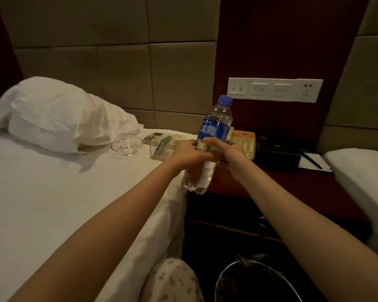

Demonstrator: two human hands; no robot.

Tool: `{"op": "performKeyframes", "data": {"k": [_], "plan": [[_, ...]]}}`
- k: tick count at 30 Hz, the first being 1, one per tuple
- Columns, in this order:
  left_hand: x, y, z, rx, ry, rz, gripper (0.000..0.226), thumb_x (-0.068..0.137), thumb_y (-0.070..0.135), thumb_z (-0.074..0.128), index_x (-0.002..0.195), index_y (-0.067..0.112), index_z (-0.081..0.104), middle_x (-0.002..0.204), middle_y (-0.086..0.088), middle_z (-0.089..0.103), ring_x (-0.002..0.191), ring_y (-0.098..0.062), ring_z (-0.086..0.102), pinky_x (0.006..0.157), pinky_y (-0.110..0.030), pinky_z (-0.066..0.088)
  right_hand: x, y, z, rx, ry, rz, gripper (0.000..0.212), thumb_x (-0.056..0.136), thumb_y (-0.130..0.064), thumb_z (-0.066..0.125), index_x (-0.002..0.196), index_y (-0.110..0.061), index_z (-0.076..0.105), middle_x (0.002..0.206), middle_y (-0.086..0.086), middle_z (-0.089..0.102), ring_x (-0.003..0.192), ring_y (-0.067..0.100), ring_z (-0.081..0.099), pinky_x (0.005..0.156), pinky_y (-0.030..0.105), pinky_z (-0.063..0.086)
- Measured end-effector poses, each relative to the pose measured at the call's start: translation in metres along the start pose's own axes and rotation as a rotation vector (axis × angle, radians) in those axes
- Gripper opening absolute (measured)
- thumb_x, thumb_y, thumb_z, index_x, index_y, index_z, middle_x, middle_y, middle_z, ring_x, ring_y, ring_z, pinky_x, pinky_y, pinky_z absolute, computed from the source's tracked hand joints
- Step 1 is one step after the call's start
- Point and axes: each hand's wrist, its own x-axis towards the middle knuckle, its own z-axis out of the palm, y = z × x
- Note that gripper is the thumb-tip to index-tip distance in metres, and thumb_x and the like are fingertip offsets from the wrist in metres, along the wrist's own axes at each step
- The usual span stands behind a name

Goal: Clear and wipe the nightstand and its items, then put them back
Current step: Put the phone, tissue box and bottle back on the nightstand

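On the far left a white pillow (52, 114) lies at the head of the bed (42, 192), close to the padded wall. The bed's white sheet is wide and flat, and its right edge drops down just beside the nightstand (292, 182). Near that edge, on the sheet, sit a clear glass dish (127, 147), a remote (155, 136) and a see-through box with cards in it (164, 147). The left arm reaches straight out over the bed, and the left hand (190, 153) is curled around the middle of the water bottle (214, 131). The bottle has a blue cap and a blue label. It is tilted a little, with its cap up and to the right, and it is held in the air over the gap where the bed meets the nightstand. Its bottom hangs below the hands and touches nothing. The right arm comes in from the lower right, and the right hand (225, 151) is closed around the bottle too, thumb on top, touching the left hand. Behind the hands an orange and cream phone (242, 142) sits on the dark red nightstand, with a black box (277, 153) beside it and a notepad with a pen (312, 162) further right. The front part of the nightstand top is bare. A white switch panel (275, 90) is on the wall above. Down low, a round bin (255, 282) stands on the floor in front of the nightstand. On the far right is the edge of another bed (362, 177).
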Motion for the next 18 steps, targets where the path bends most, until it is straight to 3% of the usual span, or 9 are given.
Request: {"op": "performKeyframes", "data": {"k": [2, 5, 8, 12, 15, 18], "plan": [[0.005, 0.008, 0.02, -0.018, -0.046, 0.014, 0.027, 0.076, 0.019, 0.076, 0.095, 0.021, 0.057, 0.082, 0.006, 0.062, 0.075, -0.006, 0.059, 0.064, -0.014, 0.049, 0.0, -0.001, -0.023, -0.005, 0.026, -0.011, 0.045, 0.069, -0.028, 0.079, 0.108, -0.015, 0.06, 0.1, 0.002, 0.067, 0.087, 0.013, 0.062, 0.069, 0.026, 0.047], [0.015, 0.018, 0.05, -0.009, -0.099, 0.024, 0.033, 0.075, 0.02, 0.076, 0.102, 0.019, 0.057, 0.096, 0.0, 0.063, 0.093, -0.016, 0.061, 0.086, -0.029, 0.05, -0.002, -0.002, -0.057, -0.018, 0.069, -0.012, 0.043, 0.07, -0.024, 0.078, 0.106, -0.018, 0.056, 0.1, 0.001, 0.064, 0.095, 0.017, 0.06, 0.079, 0.03, 0.048], [0.023, 0.031, 0.078, -0.035, -0.178, 0.045, 0.035, 0.077, 0.02, 0.075, 0.107, 0.018, 0.056, 0.098, 0.001, 0.061, 0.098, -0.017, 0.06, 0.083, -0.027, 0.048, -0.002, 0.0, -0.088, -0.042, 0.107, -0.053, 0.048, 0.069, -0.023, 0.08, 0.11, -0.017, 0.057, 0.112, 0.004, 0.064, 0.105, 0.02, 0.06, 0.086, 0.032, 0.05], [0.032, 0.05, 0.114, -0.061, -0.22, 0.035, 0.027, 0.077, 0.019, 0.075, 0.098, 0.023, 0.058, 0.087, 0.007, 0.062, 0.094, -0.015, 0.061, 0.076, -0.024, 0.05, -0.002, -0.005, -0.127, -0.123, 0.177, -0.093, 0.041, 0.069, -0.023, 0.08, 0.104, -0.017, 0.059, 0.111, 0.004, 0.064, 0.104, 0.02, 0.06, 0.086, 0.032, 0.05], [0.041, 0.061, 0.147, -0.042, -0.212, 0.031, 0.036, 0.065, 0.031, 0.081, 0.095, 0.024, 0.062, 0.099, 0.001, 0.068, 0.099, -0.019, 0.062, 0.091, -0.04, 0.052, -0.002, -0.007, -0.155, -0.149, 0.248, -0.115, 0.04, 0.07, -0.02, 0.08, 0.103, -0.015, 0.058, 0.106, 0.003, 0.063, 0.098, 0.019, 0.06, 0.078, 0.028, 0.048], [0.047, 0.072, 0.18, -0.029, -0.217, -0.002, 0.035, 0.073, 0.033, 0.077, 0.101, 0.02, 0.06, 0.099, -0.002, 0.064, 0.101, -0.021, 0.062, 0.092, -0.037, 0.051, -0.001, -0.007, -0.183, -0.19, 0.333, -0.141, 0.053, 0.07, -0.019, 0.08, 0.117, -0.01, 0.056, 0.109, 0.004, 0.061, 0.095, 0.018, 0.059, 0.075, 0.026, 0.048]]}}
